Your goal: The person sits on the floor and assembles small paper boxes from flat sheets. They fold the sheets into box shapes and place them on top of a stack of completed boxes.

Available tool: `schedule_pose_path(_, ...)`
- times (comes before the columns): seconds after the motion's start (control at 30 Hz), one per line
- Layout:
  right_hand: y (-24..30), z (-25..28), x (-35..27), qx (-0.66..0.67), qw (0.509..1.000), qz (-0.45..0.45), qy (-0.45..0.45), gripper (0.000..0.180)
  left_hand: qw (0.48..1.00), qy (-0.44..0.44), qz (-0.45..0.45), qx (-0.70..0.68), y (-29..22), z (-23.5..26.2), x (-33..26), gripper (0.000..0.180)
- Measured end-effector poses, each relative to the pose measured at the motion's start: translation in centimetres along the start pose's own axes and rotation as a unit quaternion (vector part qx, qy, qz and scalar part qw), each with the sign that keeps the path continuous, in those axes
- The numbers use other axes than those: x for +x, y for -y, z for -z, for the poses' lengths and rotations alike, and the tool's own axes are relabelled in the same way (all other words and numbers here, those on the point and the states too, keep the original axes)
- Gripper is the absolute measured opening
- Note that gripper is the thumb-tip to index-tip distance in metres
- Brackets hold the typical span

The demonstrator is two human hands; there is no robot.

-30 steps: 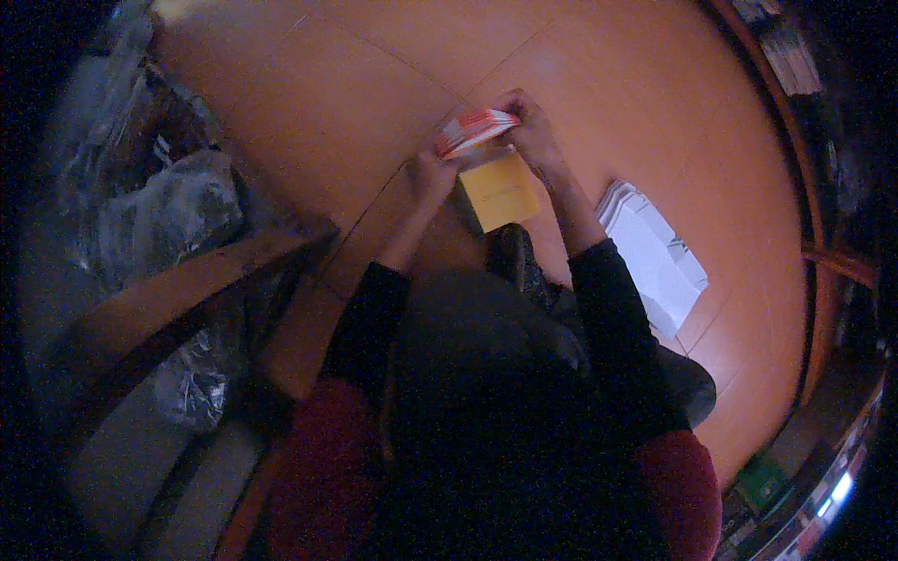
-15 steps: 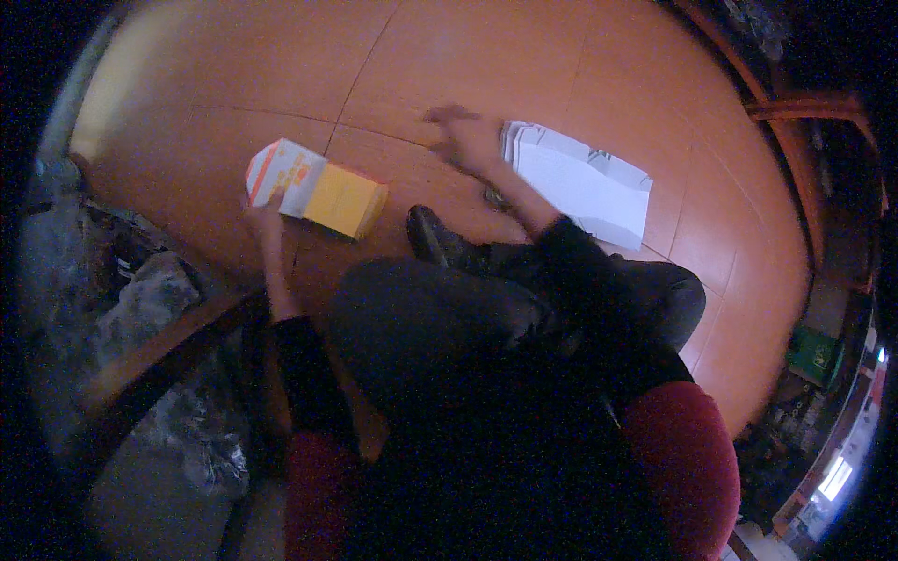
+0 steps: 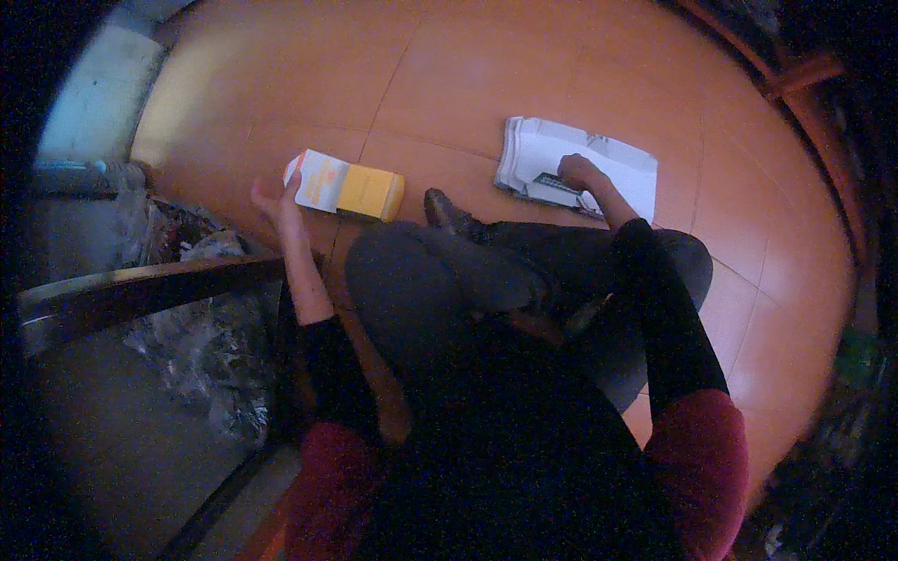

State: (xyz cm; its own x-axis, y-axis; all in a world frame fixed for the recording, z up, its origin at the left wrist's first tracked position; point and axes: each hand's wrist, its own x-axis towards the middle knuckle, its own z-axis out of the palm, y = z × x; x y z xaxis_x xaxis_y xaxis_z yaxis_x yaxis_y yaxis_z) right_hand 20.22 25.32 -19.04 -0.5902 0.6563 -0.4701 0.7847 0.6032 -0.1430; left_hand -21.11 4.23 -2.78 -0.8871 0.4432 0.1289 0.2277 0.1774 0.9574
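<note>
A box (image 3: 370, 194), yellow at one end and white with orange print at the other, lies on the floor left of centre. Against its white end rests my left hand (image 3: 282, 203), its fingers spread and the thumb side touching the box. To the right is a stack of white flattened cartons or sheets (image 3: 627, 174), its layered edges showing at the left. My right hand (image 3: 582, 174) is over this stack with fingers curled closed. Beside those fingers a dark printed patch (image 3: 550, 180) shows on the stack. Whatever the fingertips hold is hidden.
I sit with crossed legs (image 3: 412, 280) on an orange tiled floor (image 3: 486, 65). At my left stands a dark-framed piece of furniture (image 3: 168, 285) with clear plastic wrapping (image 3: 210, 365) by it. Wooden furniture legs (image 3: 804, 77) edge the far right.
My right hand has come back and to the right, from the floor beyond the stack onto it, and its fingers have curled. The left hand's fingers have spread at the box's end.
</note>
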Motion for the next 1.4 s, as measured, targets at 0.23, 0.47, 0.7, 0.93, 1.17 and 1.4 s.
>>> schedule_pose_path(0.23,-0.8,4.8,-2.9,0.094,0.983,0.044,-0.152,0.034,0.903,0.408,-0.135,-0.015,-12.4,-10.5,-10.5,0.048)
schedule_pose_path(0.47,-0.3,14.7,-9.6,0.09,0.966,0.111,-0.214,0.025,0.766,0.261,-0.519,0.276,-13.2,-19.0,-19.6,0.045)
schedule_pose_path(0.7,5.4,19.0,-15.1,0.088,0.764,0.08,-0.634,0.024,0.882,0.435,-0.129,0.13,-13.7,-19.1,-17.7,0.024)
schedule_pose_path(0.93,9.9,13.6,-13.4,0.506,0.76,0.013,-0.408,0.041,0.815,0.473,0.161,-0.292,-11.1,-19.3,-19.5,0.032)
schedule_pose_path(1.17,5.5,12.2,-10.3,0.769,0.617,-0.02,-0.166,0.025,0.874,0.432,-0.209,0.078,-9.6,-19.9,-20.6,0.037)
schedule_pose_path(1.4,5.8,12.4,-10.3,0.342,0.841,0.019,-0.418,0.016,0.875,0.45,0.165,-0.067,-9.0,-20.2,-17.8,0.016)
